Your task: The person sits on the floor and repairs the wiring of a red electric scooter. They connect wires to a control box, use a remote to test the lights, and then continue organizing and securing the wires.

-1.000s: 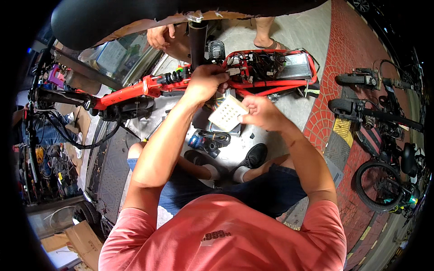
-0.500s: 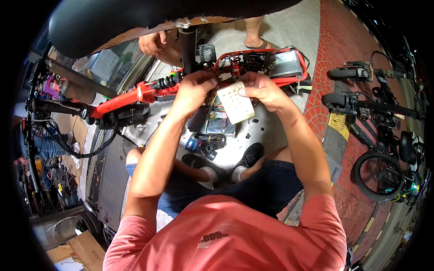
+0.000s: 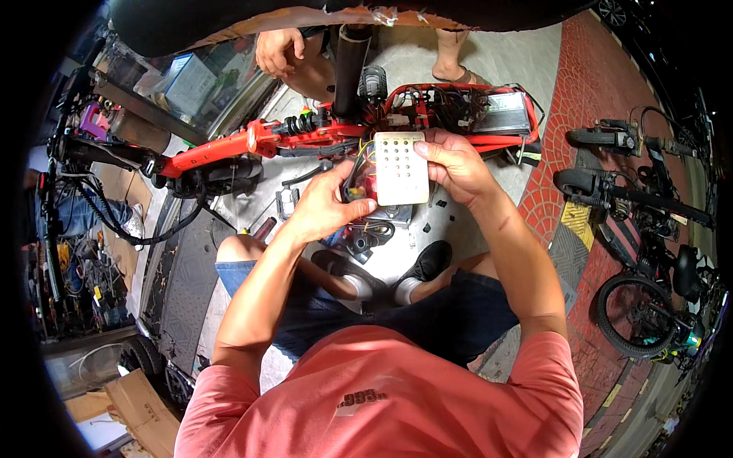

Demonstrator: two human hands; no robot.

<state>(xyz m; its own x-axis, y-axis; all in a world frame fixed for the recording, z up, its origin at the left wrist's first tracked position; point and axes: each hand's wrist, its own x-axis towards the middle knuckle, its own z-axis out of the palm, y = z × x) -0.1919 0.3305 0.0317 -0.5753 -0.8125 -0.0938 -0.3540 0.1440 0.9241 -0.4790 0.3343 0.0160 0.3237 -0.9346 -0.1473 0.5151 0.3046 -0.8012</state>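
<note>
Both my hands hold a flat beige rectangular module (image 3: 401,168) dotted with small holes, with coloured wires trailing from its left side. My right hand (image 3: 452,162) grips its right edge and top. My left hand (image 3: 327,202) pinches its lower left corner by the wires. The module is raised in front of a red scooter frame (image 3: 252,141) lying on its side, whose open compartment (image 3: 458,111) shows wiring and a grey box. My knees and black shoes (image 3: 427,263) are below.
Another person's hand (image 3: 276,49) and sandalled foot (image 3: 450,69) are at the top. Black scooters (image 3: 634,183) stand on red brick paving to the right. A small metal part (image 3: 370,233) and loose tools lie on the grey floor. Cardboard (image 3: 137,404) and clutter sit lower left.
I have lifted the beige module up from near the floor toward the frame, and my left hand left the red frame and took hold of the module's lower corner.
</note>
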